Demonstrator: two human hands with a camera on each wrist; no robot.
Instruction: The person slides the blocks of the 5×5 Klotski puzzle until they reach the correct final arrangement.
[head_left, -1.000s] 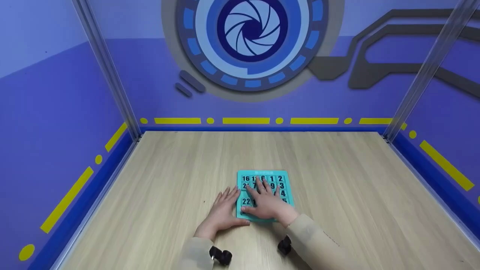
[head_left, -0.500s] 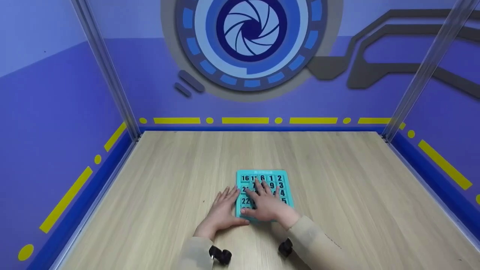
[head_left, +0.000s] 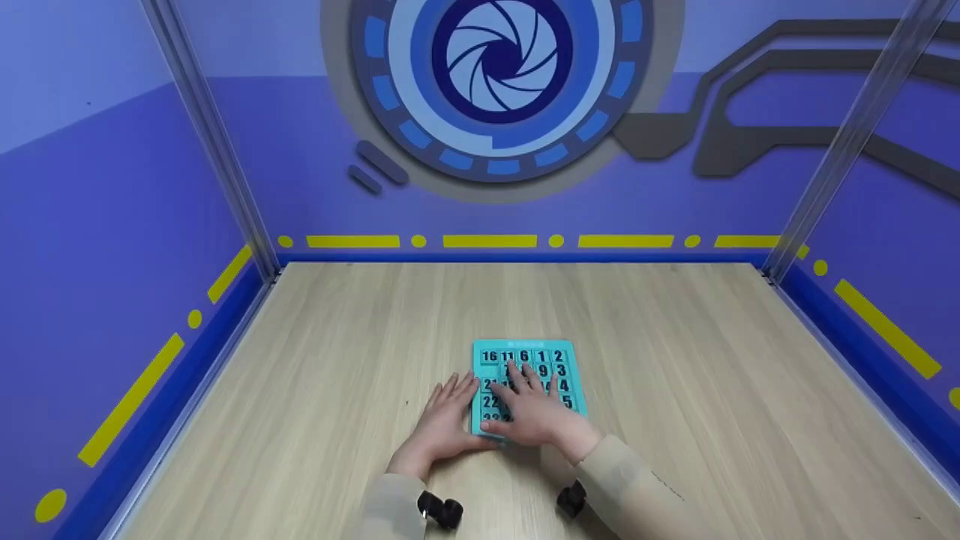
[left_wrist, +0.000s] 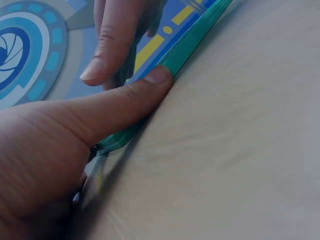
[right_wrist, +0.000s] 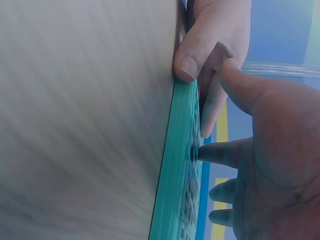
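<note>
A turquoise number slide puzzle (head_left: 529,344) lies flat on the table. My left hand (head_left: 442,426) holds its near left corner, fingers along the left side and thumb against the near edge; in the left wrist view that thumb presses on the puzzle's green side wall (left_wrist: 187,47). Spread over the tiles is my right hand (head_left: 536,416), its index fingertip at the tile marked 21 (head_left: 487,384). A bare slot (head_left: 489,370) shows just above that tile. Several middle and lower tiles are hidden under the right hand. In the right wrist view one right fingertip (right_wrist: 205,152) meets the tile face.
The wooden table (head_left: 337,337) reaches back to a blue wall (head_left: 300,172) with yellow dashes. Metal posts (head_left: 217,142) stand at the back corners. Black wrist mounts (head_left: 442,511) sit by both sleeves.
Tile 21 has slid one place toward me, from the second row to the third, along with my right index finger. The second row's left slot is now bare. My left hand stays put.
</note>
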